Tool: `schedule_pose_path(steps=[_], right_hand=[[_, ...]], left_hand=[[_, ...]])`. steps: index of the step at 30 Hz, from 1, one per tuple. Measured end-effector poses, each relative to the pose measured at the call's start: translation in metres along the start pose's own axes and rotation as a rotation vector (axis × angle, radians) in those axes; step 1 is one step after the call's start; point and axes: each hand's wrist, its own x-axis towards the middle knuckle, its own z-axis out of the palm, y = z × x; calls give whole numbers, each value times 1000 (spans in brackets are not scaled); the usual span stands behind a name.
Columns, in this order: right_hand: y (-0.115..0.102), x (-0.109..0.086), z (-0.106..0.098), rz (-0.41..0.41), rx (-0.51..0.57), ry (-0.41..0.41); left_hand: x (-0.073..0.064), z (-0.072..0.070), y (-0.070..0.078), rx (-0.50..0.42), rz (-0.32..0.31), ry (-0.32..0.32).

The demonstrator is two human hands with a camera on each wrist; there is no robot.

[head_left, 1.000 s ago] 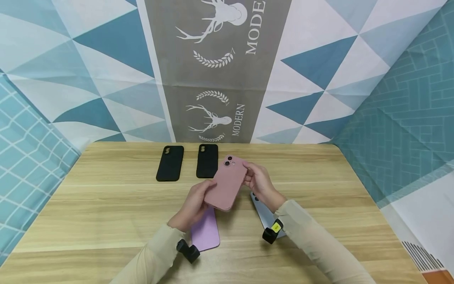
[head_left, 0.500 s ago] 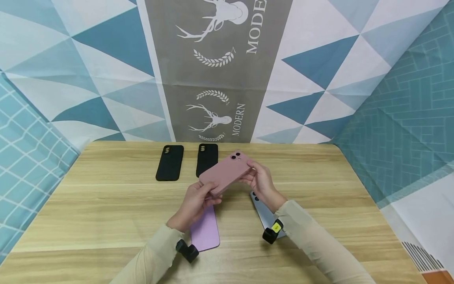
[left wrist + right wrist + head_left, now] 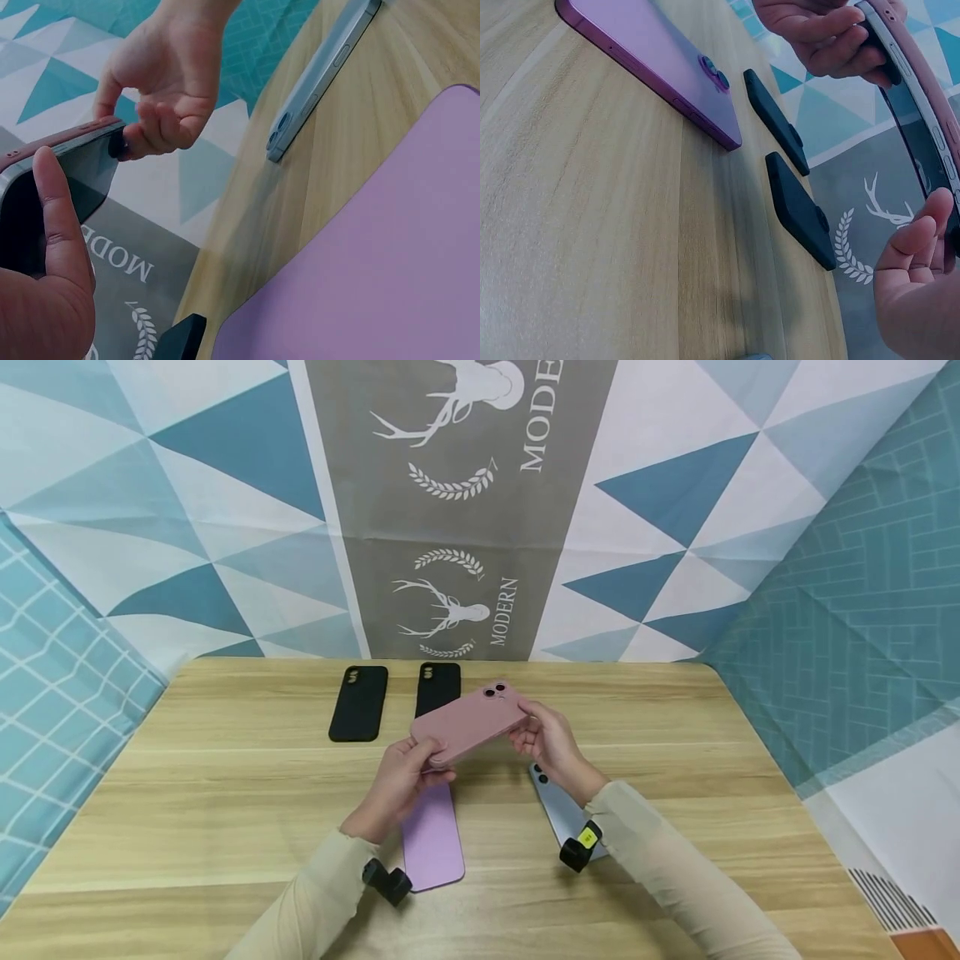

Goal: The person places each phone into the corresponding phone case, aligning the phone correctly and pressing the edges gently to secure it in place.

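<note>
A pink phone case with two camera openings is held above the table, back upward. Beneath it lies a phone, dark screen facing down. In the right wrist view, the phone's silver side with its buttons shows beside the pink case's wall, so the case does not cover that edge. My left hand grips the lower left end, thumb on top and fingers below. At the camera end, my right hand pinches the corner between thumb and fingers.
A purple phone lies below my left hand, and a light blue phone lies under my right wrist. At the back of the wooden table are two black phone cases, one partly hidden behind the pink case. A patterned cloth hangs behind.
The pink case and phone have turned from steeply slanted to nearly level across my view. My left hand has shifted slightly left and up; my right hand has stayed almost in place.
</note>
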Motion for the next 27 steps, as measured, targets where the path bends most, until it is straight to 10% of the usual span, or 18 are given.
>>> schedule_pose_path(steps=[27], right_hand=[[0,-11,9,-70,152,-56]], left_hand=[[1,6,2,-89,96,-60]])
